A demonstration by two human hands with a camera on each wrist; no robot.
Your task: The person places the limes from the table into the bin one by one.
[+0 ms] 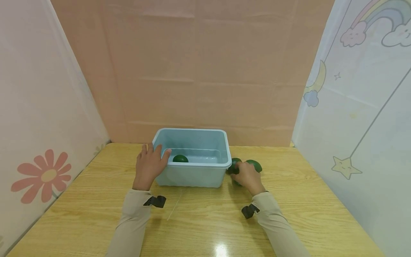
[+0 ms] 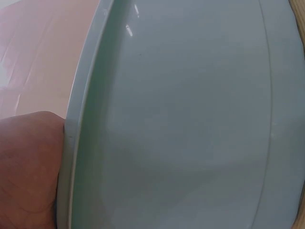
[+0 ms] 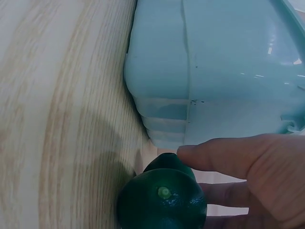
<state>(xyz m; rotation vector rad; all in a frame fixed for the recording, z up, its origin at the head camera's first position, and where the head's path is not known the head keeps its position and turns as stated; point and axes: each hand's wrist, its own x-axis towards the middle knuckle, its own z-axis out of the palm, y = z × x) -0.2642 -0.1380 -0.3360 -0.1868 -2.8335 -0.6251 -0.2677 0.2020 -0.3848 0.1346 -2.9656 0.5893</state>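
A light blue plastic bin (image 1: 192, 175) stands on the wooden table, and one dark green round fruit (image 1: 180, 159) lies inside it. My left hand (image 1: 150, 165) rests against the bin's front left corner, fingers straight and thumb lying over the rim. In the left wrist view my palm (image 2: 28, 162) presses on the rim of the bin (image 2: 190, 119). Just right of the bin, my right hand (image 1: 246, 175) grips a green fruit (image 3: 162, 200) on the table, its thumb (image 3: 224, 155) lying over the top. Two more green fruits (image 1: 255, 165) lie beside it, close to the bin wall (image 3: 214, 71).
The wooden table (image 1: 205, 221) is walled by a pink backdrop (image 1: 205, 71) behind and by printed white curtains at left (image 1: 38, 107) and right (image 1: 359, 107). Bare wood stretches in front of the bin and to both sides.
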